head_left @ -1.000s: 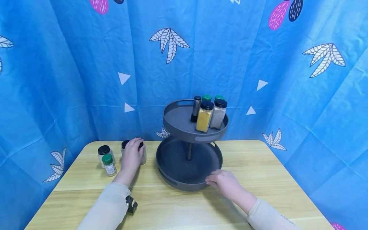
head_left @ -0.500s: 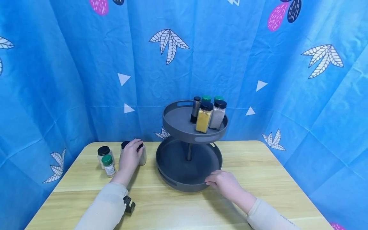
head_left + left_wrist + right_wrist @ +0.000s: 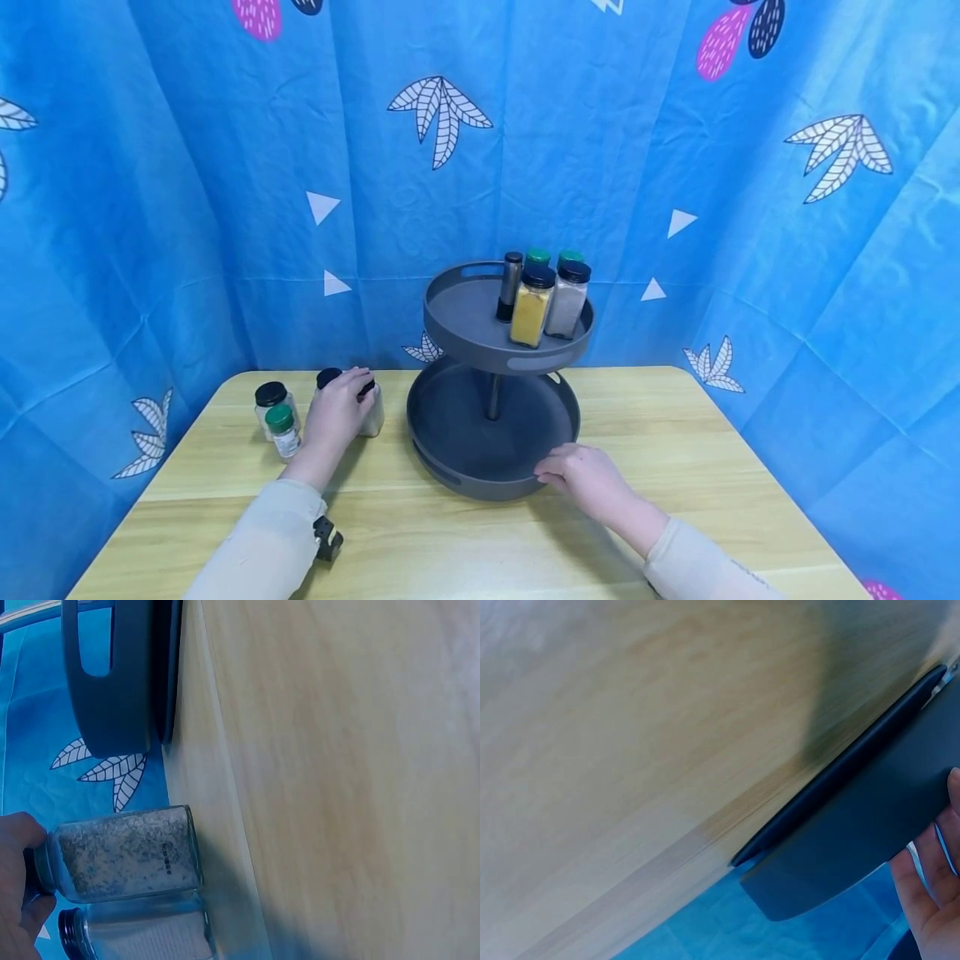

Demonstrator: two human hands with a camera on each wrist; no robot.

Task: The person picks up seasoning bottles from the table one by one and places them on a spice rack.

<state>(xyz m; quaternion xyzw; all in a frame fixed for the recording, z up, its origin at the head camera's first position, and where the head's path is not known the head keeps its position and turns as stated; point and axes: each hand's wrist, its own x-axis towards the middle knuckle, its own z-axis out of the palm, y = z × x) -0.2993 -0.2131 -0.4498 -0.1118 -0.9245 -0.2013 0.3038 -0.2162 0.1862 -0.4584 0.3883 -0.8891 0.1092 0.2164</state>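
Observation:
My left hand (image 3: 335, 414) grips the black lid of a square glass spice jar (image 3: 127, 853) filled with pale, speckled seasoning. Whether its base touches the table cannot be told. Close beside it is another black-lidded jar (image 3: 150, 934), partly hidden by the hand in the head view. My right hand (image 3: 583, 481) pinches the rim of the lower tray of a dark grey two-tier turntable (image 3: 491, 492), thumb outside and fingers over the edge. On the upper tier stand a yellow spice jar (image 3: 532, 308), a greyish-white jar (image 3: 567, 302), a slim grinder (image 3: 509, 287) and two green-capped bottles (image 3: 537, 257).
Left of my left hand, a black-lidded jar (image 3: 270, 400) and a small green-capped bottle (image 3: 282, 433) stand on the wooden table (image 3: 450, 550). A blue patterned curtain (image 3: 465, 192) encloses the back and both sides. The upper tier overhangs the back of the lower tray.
My left hand and forearm have shifted slightly left and toward me, and the gripped jar has come slightly nearer. My right hand and the turntable have stayed in place.

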